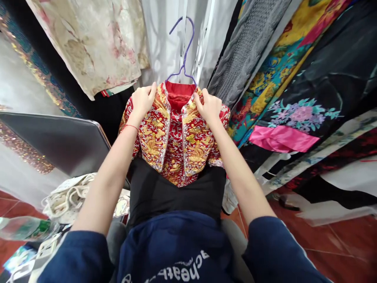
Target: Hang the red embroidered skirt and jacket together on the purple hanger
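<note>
The person's two hands [142,101] [209,107] appear with one embroidered jacket [176,135], one purple hanger [184,62], one red wrist cord [130,126], one pink band [282,138] and one bottle [28,228].

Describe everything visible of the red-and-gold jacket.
The jacket is red, densely patterned in gold and silver like embroidery, with silvery edging, sleeves and a satiny-looking red lining at the neck. It is on a purple hanger, front toward the camera, its lower edge pointed, over black cloth. The left hand and right hand grip its shoulders.

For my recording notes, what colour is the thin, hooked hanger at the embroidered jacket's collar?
The thin, hooked hanger is purple, best seen in the head view.
</note>
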### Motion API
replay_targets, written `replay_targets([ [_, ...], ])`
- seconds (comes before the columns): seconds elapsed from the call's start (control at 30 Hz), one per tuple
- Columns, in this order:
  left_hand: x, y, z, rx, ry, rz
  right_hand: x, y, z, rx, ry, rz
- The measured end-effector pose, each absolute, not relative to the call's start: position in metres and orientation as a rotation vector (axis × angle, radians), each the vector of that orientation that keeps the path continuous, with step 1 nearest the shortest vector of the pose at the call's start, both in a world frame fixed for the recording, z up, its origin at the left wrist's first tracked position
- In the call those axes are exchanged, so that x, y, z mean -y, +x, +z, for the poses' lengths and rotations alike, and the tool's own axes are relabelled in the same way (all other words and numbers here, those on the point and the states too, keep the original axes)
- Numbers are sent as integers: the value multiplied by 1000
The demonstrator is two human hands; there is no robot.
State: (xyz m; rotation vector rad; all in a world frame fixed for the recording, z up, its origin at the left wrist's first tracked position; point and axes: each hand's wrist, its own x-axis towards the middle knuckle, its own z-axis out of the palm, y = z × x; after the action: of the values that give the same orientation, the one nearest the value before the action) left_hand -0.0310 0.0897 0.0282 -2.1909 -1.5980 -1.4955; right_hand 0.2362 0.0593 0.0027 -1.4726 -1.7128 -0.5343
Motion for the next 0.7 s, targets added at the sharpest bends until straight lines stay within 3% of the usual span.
replay_targets([
  [0.17,-69,-21,10,1609,-2055,-1637,-64,225,-8,1611,-1468,-514],
  [0.7,-61,-32,7,1427,-2164,-1543,-42,224,-11,1661,-1425,-513],
])
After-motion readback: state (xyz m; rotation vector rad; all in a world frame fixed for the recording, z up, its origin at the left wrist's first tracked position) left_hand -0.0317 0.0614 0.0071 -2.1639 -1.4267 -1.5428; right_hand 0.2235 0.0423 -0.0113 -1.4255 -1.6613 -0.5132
